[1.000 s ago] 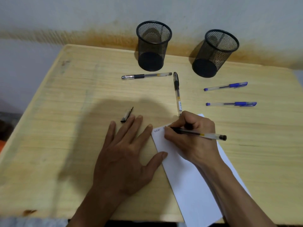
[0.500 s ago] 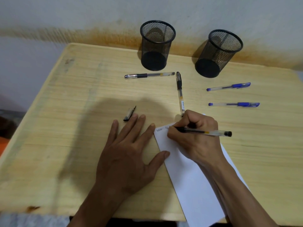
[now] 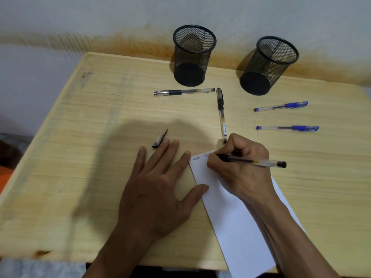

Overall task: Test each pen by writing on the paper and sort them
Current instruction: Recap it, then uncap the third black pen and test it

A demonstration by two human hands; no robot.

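step: testing pen | right hand (image 3: 239,167) fingers closed around black pen (image 3: 255,161), tip on paper (image 3: 239,223) at surface's near edge | left hand (image 3: 158,189) flat, fingers spread, thumb pinning paper | next: judge ink, recap with cap (image 3: 159,138), drop in a cup (image 3: 192,57) at far edge

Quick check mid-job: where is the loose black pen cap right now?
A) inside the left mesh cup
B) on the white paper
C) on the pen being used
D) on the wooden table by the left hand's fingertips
D: the loose black pen cap lies on the bare wooden table just beyond the left hand.
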